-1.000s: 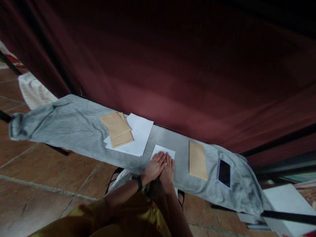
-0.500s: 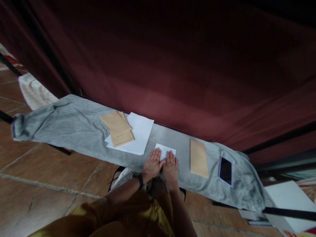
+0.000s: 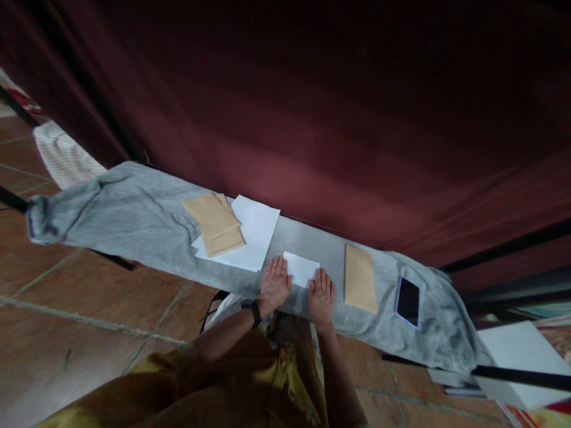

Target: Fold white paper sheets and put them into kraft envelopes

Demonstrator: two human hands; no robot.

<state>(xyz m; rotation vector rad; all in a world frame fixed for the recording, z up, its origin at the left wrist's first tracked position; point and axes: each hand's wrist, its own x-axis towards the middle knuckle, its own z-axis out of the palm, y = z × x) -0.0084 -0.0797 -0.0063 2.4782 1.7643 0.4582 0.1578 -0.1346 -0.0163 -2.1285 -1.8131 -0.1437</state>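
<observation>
A small white paper [image 3: 301, 269] lies flat on the grey cloth [image 3: 147, 220] in front of me. My left hand [image 3: 275, 281] rests palm down at its left edge, fingers stretched out. At the paper's lower right corner lies my right hand [image 3: 321, 294], also palm down with its fingers extended. Larger white sheets [image 3: 259, 232] are to the left, partly under several brown envelopes [image 3: 212, 217]. Another brown envelope [image 3: 360, 279] lies to the right of my right hand.
A phone [image 3: 407, 302] lies on the cloth at the right. Behind the narrow surface hangs a dark red curtain [image 3: 285, 148]. White boards [image 3: 526, 356] are at the lower right, and a striped cloth [image 3: 66, 156] is at the far left.
My hands have moved apart, from the middle of the small paper to its two sides, so more of it shows. The whole view has shifted slightly.
</observation>
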